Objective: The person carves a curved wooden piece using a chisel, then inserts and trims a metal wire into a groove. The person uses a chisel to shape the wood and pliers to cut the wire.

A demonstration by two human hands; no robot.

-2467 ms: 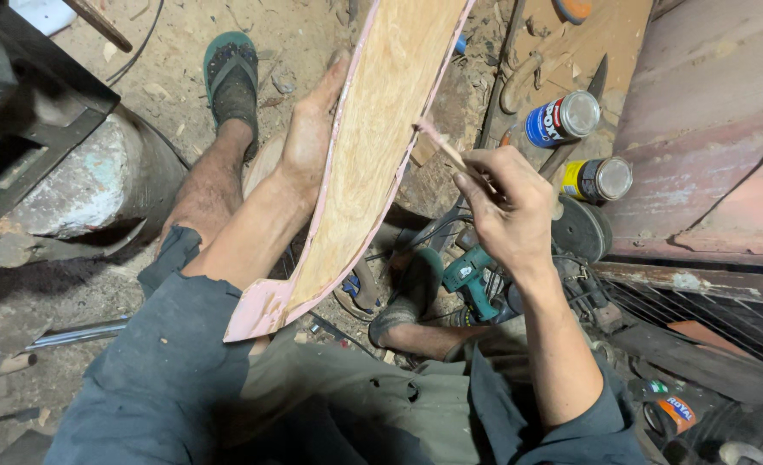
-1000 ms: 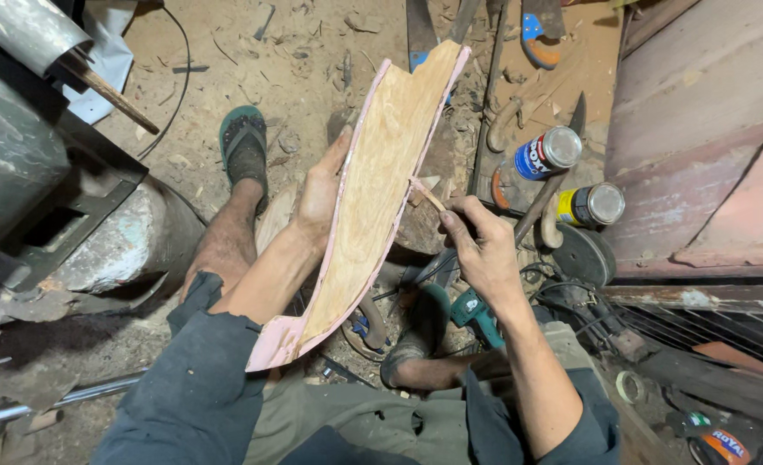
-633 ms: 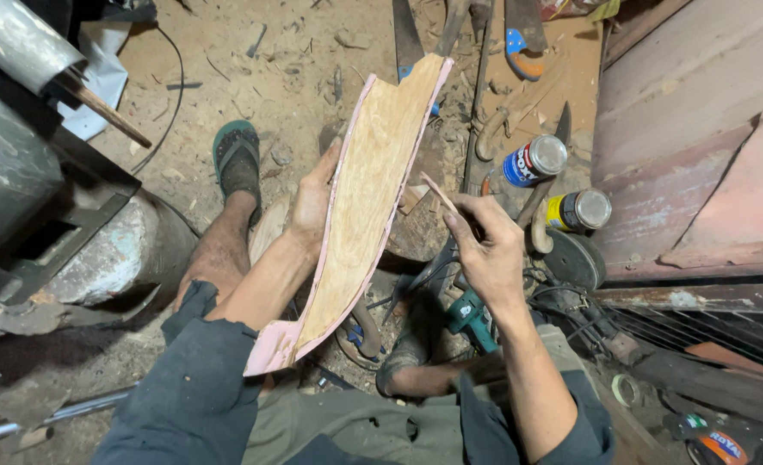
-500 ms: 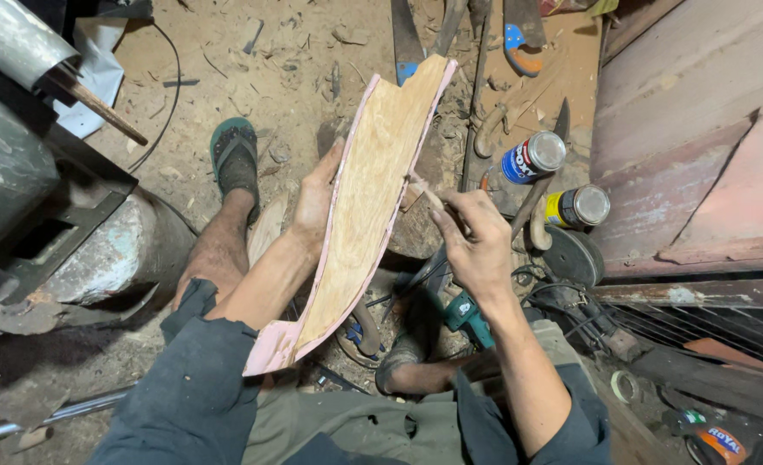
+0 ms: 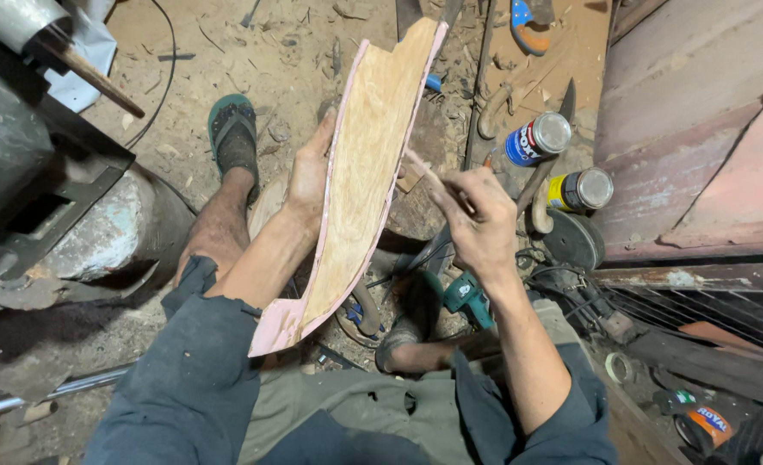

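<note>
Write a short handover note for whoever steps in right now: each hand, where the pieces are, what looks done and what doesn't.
Left hand: propping the curved plywood strip from its left edge, the strip standing tilted with its pink-edged lower end near the left knee.
Right hand: pinching a thin stick whose tip meets the strip's right edge.
Nearby: two lidded cans on the floor to the right, a green power tool below the right hand, and sandals on both feet.
Done: the strip's inner face shows a yellowish smear over most of its length.
Left: the pink rim and lower end look bare; I cannot tell how far coverage reaches.
</note>
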